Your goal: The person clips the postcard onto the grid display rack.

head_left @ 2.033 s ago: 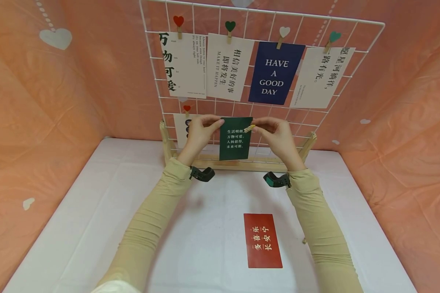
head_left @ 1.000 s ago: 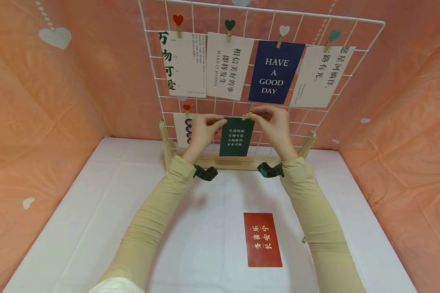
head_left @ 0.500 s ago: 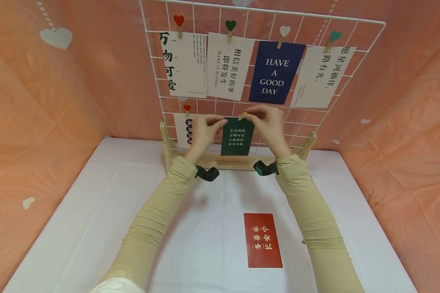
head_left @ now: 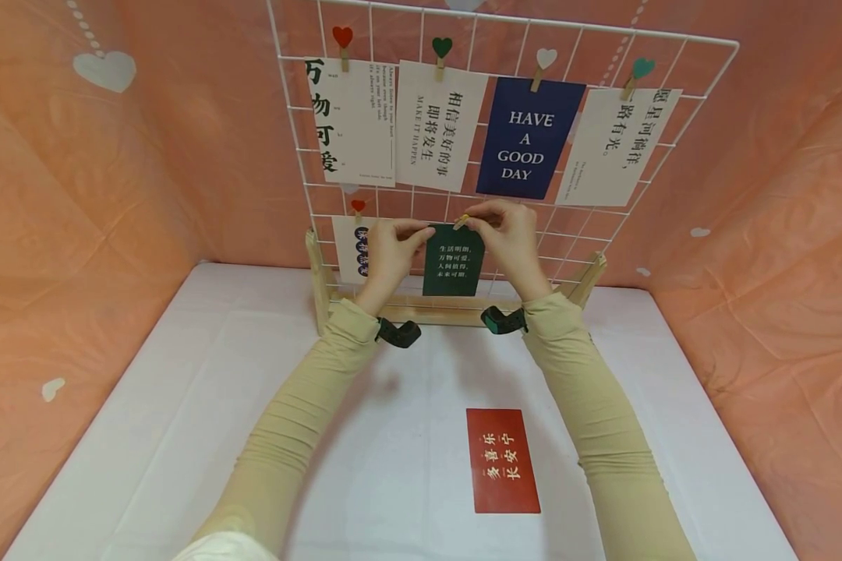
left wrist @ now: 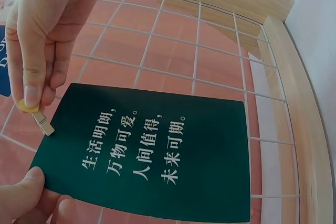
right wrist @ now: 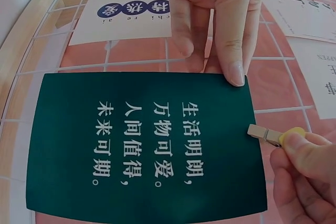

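Note:
A dark green card (head_left: 453, 273) with white lettering is held upright against the white wire grid (head_left: 557, 226). My left hand (head_left: 393, 253) pinches its upper left corner between thumb and fingers. In my right hand (head_left: 512, 238) is a small wooden clothespin (right wrist: 265, 135) with a yellow piece on its end, pinched between thumb and finger. The clothespin's tip overlaps the card's top edge (left wrist: 48, 129), near the middle. In the right wrist view my left thumb (right wrist: 235, 72) lies on the card's front face.
Above hang several cards on heart-topped clothespins, including a navy card (head_left: 526, 140). A white card (head_left: 349, 249) hangs lower left, partly behind my left hand. A red card (head_left: 503, 460) lies on the white table (head_left: 393, 499). The grid stands in a wooden base (head_left: 435, 313).
The green card has risen slightly and shifted a little right against the grid. My right hand has moved up and left, bringing the clothespin from the card's right side to its top edge.

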`<control>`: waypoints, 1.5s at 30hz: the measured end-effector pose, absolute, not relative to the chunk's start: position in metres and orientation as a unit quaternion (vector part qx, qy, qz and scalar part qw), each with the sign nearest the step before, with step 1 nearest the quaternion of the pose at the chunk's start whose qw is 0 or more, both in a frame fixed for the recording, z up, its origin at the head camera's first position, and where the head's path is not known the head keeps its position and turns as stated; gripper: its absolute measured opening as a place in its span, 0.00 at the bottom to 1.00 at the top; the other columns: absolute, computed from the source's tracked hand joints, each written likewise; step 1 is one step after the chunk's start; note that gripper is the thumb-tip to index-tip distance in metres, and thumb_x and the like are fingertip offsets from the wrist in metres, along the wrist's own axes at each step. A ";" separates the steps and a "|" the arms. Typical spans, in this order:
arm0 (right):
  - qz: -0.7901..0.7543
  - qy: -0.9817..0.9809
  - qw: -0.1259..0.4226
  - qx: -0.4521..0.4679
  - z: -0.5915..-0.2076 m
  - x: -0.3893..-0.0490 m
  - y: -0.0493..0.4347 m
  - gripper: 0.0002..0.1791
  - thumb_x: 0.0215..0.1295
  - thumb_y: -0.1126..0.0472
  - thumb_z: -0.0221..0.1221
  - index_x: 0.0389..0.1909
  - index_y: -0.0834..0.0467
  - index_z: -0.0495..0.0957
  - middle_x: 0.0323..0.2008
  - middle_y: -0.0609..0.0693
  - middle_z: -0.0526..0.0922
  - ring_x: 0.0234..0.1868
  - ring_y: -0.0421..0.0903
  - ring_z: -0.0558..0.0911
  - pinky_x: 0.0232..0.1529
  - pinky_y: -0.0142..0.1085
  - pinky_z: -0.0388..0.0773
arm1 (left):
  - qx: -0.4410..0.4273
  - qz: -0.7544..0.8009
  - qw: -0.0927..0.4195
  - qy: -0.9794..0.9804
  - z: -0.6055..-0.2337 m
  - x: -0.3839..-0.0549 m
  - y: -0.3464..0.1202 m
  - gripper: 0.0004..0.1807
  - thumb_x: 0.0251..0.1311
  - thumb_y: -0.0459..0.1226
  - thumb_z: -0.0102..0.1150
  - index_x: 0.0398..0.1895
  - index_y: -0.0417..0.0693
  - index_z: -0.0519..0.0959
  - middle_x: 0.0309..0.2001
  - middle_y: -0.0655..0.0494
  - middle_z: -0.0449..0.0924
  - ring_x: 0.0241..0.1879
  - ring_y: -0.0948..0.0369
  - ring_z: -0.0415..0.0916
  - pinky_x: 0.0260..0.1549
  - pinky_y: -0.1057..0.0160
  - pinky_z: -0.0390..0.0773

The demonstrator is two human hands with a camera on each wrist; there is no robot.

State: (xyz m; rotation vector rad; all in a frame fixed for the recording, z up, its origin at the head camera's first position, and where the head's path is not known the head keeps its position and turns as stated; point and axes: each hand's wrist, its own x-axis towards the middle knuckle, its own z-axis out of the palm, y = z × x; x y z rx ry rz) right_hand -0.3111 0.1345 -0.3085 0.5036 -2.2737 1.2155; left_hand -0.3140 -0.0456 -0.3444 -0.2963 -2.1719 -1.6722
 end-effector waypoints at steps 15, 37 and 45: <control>0.409 -0.856 0.267 0.172 -0.308 -0.308 0.123 0.06 0.61 0.68 0.64 0.38 0.64 0.85 0.35 0.56 0.86 0.34 0.47 0.84 0.37 0.36 0.82 | -0.100 -0.583 0.218 -0.777 -0.345 -0.311 -0.044 0.09 0.60 0.36 0.64 0.38 0.40 0.86 0.22 0.48 0.80 0.21 0.55 0.77 0.18 0.71 0.72; 0.433 -0.842 0.266 0.179 -0.315 -0.306 0.123 0.14 0.61 0.69 0.63 0.48 0.64 0.82 0.41 0.57 0.85 0.41 0.48 0.85 0.43 0.35 0.81 | -0.091 -0.596 0.223 -0.766 -0.348 -0.309 -0.044 0.08 0.61 0.34 0.63 0.39 0.38 0.86 0.31 0.46 0.84 0.28 0.58 0.80 0.27 0.69 0.81; 0.447 -0.833 0.267 0.184 -0.319 -0.306 0.125 0.16 0.62 0.70 0.62 0.51 0.64 0.80 0.41 0.57 0.85 0.43 0.47 0.84 0.44 0.34 0.81 | -0.094 -0.598 0.226 -0.763 -0.349 -0.309 -0.045 0.08 0.61 0.34 0.63 0.39 0.38 0.85 0.32 0.46 0.84 0.29 0.58 0.81 0.28 0.68 0.82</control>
